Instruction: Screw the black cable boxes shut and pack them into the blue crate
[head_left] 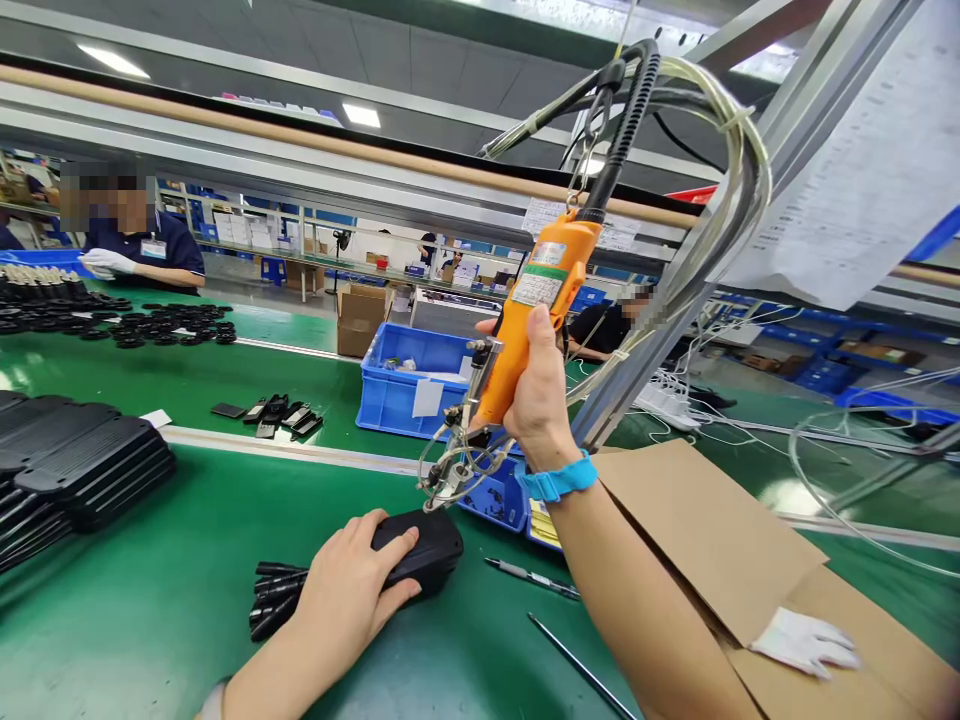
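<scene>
Our right hand (534,395) is wrapped tight around the orange electric screwdriver (531,330), which hangs from overhead cables with its tip just above the black plastic housing (424,548). Our left hand (352,590) presses flat on that housing, fingers spread, pinning it to the green tabletop (150,610), beside loose black parts (274,595).

Left hand (352,590) is pressing flat, fingers spread and palm down, while right hand (536,385) is gripping tight, raised, forearm angled upward.
</scene>
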